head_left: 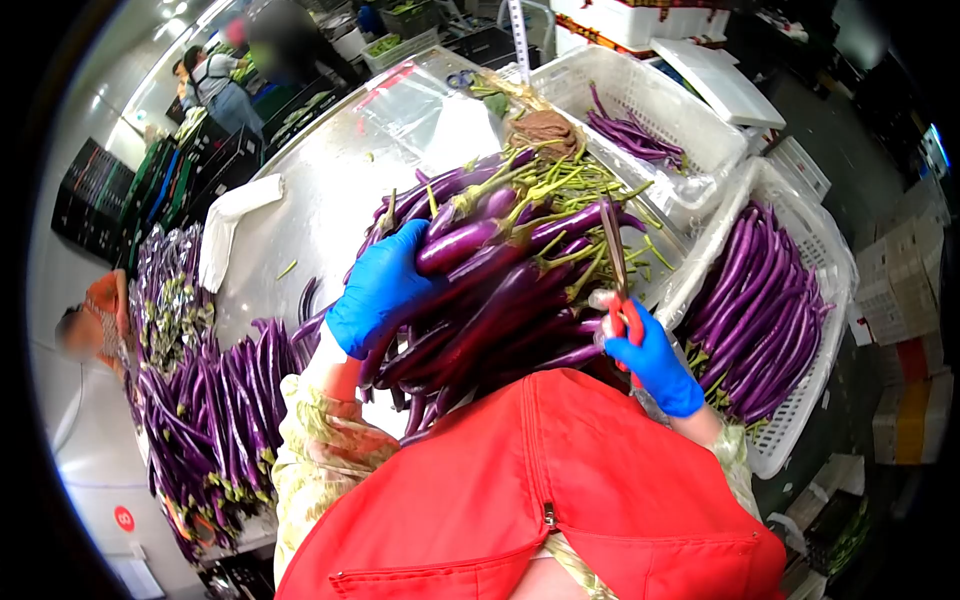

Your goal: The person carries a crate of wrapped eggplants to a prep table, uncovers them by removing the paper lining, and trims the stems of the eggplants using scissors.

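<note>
Head view, left hand (380,292): against the eggplants (458,246); I can't tell whether it grips.
Right hand (661,372): clamped on the scissors (616,262).
Eggplants: heaped on the table's (325,190) near side; probably firm, slippery, easily bruised; I'd hold one mid-body.

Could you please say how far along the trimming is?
Partway, it seems. The purple eggplants lined up at left look done. The blue-gloved right hand holds red-handled scissors at the heap of purple eggplants, whose long green stems look left to trim. Eggplants in white plastic crates may wait too.
</note>
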`<state>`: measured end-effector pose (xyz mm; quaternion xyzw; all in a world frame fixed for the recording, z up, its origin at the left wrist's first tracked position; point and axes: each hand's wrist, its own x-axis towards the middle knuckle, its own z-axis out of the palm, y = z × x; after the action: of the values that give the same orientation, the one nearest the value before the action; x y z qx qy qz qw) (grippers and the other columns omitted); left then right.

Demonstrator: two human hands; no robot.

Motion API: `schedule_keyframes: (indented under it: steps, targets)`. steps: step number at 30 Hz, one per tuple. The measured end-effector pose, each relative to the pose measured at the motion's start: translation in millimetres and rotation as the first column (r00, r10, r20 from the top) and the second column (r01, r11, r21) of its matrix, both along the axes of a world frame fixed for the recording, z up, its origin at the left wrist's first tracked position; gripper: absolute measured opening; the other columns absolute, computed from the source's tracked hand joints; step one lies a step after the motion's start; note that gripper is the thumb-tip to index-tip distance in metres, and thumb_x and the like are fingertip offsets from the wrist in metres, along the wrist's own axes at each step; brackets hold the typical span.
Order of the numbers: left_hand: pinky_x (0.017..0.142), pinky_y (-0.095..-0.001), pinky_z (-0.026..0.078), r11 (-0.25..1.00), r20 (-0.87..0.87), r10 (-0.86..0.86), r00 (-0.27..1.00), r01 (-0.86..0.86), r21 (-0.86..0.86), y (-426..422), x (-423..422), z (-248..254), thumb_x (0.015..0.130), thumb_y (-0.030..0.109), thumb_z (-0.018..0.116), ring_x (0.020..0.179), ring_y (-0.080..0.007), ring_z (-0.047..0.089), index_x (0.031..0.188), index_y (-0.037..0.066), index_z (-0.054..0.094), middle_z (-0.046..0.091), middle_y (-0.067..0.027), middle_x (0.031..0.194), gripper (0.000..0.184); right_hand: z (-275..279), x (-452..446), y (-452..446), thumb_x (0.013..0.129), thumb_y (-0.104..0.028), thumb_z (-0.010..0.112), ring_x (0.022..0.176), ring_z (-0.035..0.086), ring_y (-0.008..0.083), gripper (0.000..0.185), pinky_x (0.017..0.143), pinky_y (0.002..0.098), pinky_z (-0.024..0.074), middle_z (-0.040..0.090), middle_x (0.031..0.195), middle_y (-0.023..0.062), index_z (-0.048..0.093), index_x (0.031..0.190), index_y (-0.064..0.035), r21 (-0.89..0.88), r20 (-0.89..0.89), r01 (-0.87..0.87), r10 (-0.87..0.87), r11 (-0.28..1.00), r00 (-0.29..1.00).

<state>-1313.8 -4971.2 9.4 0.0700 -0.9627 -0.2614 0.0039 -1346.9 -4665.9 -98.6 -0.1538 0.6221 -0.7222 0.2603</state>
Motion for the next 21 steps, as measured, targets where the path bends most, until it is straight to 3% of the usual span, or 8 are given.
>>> schedule_keyframes:
  steps: [1, 3, 4, 8, 12, 15, 18, 21]
  targets:
    - [0.078, -0.0393, 0.046, 0.999, -0.027, 0.034, 0.999, -0.034, -0.012, -2, 1, -3, 0.069, 0.021, 0.066, 0.09, -0.0367, 0.059, 0.11, 0.005, 0.052, 0.061, -0.0208, 0.096, 0.047, -6, 1, 6, 0.078, -0.001, 0.055, 0.079, 0.046, 0.0089, 0.045, 0.076, 0.0214, 0.0385, 0.045, 0.087, -0.0007, 0.045, 0.121, 0.0004, 0.027, -0.081, -0.111, 0.113, 0.993, 0.99]
    - [0.079, -0.0388, 0.046, 0.996, -0.009, 0.036, 0.999, -0.035, 0.077, -4, 2, -5, 0.07, 0.02, 0.066, 0.092, -0.0363, 0.059, 0.111, 0.004, 0.051, 0.061, -0.0211, 0.097, 0.046, 1, 5, 6, 0.078, 0.002, 0.053, 0.083, 0.045, 0.0092, 0.047, 0.08, 0.0211, 0.0363, 0.044, 0.086, -0.0005, 0.043, 0.123, 0.0026, 0.022, 0.023, -0.284, 0.284, 0.958, 0.959]
    - [0.079, -0.0386, 0.046, 0.994, 0.005, 0.03, 1.0, -0.031, 0.105, -2, 3, -2, 0.071, 0.02, 0.065, 0.092, -0.0361, 0.059, 0.111, 0.004, 0.051, 0.061, -0.0211, 0.097, 0.045, 2, 6, 3, 0.077, 0.003, 0.052, 0.083, 0.045, 0.0093, 0.048, 0.08, 0.021, 0.0361, 0.044, 0.085, -0.0008, 0.041, 0.124, 0.0037, 0.036, 0.078, -0.289, 0.285, 0.957, 0.955]
    - [0.081, -0.0366, 0.045, 0.978, 0.026, -0.048, 0.999, 0.042, 0.205, -5, 2, -13, 0.072, 0.017, 0.066, 0.094, -0.0344, 0.059, 0.115, 0.003, 0.049, 0.06, -0.0209, 0.101, 0.049, -27, -4, 1, 0.08, -0.007, 0.056, 0.073, 0.046, 0.0067, 0.048, 0.069, 0.0215, 0.0404, 0.048, 0.079, -0.0018, 0.045, 0.127, -0.0048, 0.058, -0.025, -0.291, 0.292, 0.955, 0.956]
    - [0.084, -0.0361, 0.044, 0.924, -0.016, -0.15, 0.989, 0.146, 0.354, -14, 0, -39, 0.072, 0.017, 0.067, 0.097, -0.0336, 0.058, 0.121, 0.003, 0.045, 0.059, -0.0204, 0.105, 0.055, -24, -10, -3, 0.079, -0.007, 0.057, 0.074, 0.046, 0.007, 0.049, 0.069, 0.0216, 0.0405, 0.049, 0.079, -0.0013, 0.045, 0.126, -0.0043, 0.137, -0.073, -0.3, 0.312, 0.944, 0.947]
    - [0.085, -0.0369, 0.044, 0.889, -0.034, -0.128, 0.991, 0.13, 0.438, -10, 1, -41, 0.073, 0.016, 0.066, 0.098, -0.0341, 0.057, 0.124, 0.004, 0.043, 0.058, -0.0206, 0.107, 0.057, -22, -11, -3, 0.077, -0.004, 0.055, 0.079, 0.047, 0.0076, 0.05, 0.074, 0.0216, 0.0391, 0.049, 0.082, -0.0007, 0.044, 0.126, -0.0013, 0.132, -0.034, -0.3, 0.307, 0.945, 0.951]
    - [0.089, -0.0303, 0.041, 0.961, -0.051, -0.081, 0.995, 0.092, 0.26, -9, 4, -44, 0.076, 0.012, 0.066, 0.101, -0.02, 0.055, 0.126, 0.003, 0.043, 0.057, -0.0135, 0.11, 0.056, -10, -10, 2, 0.076, 0.002, 0.053, 0.087, 0.046, 0.0079, 0.053, 0.084, 0.021, 0.0356, 0.048, 0.089, 0.0002, 0.039, 0.128, 0.0041, 0.165, 0.023, -0.324, 0.324, 0.932, 0.946]
    - [0.088, -0.0307, 0.041, 0.965, -0.1, -0.072, 0.992, 0.095, 0.244, -2, 7, -45, 0.076, 0.013, 0.066, 0.101, -0.0207, 0.055, 0.125, 0.003, 0.043, 0.057, -0.0132, 0.109, 0.055, -13, -8, 4, 0.076, 0.002, 0.053, 0.091, 0.045, 0.0072, 0.056, 0.086, 0.0202, 0.0347, 0.048, 0.094, 0.0001, 0.037, 0.129, 0.0034, 0.17, 0.057, -0.33, 0.325, 0.928, 0.944]
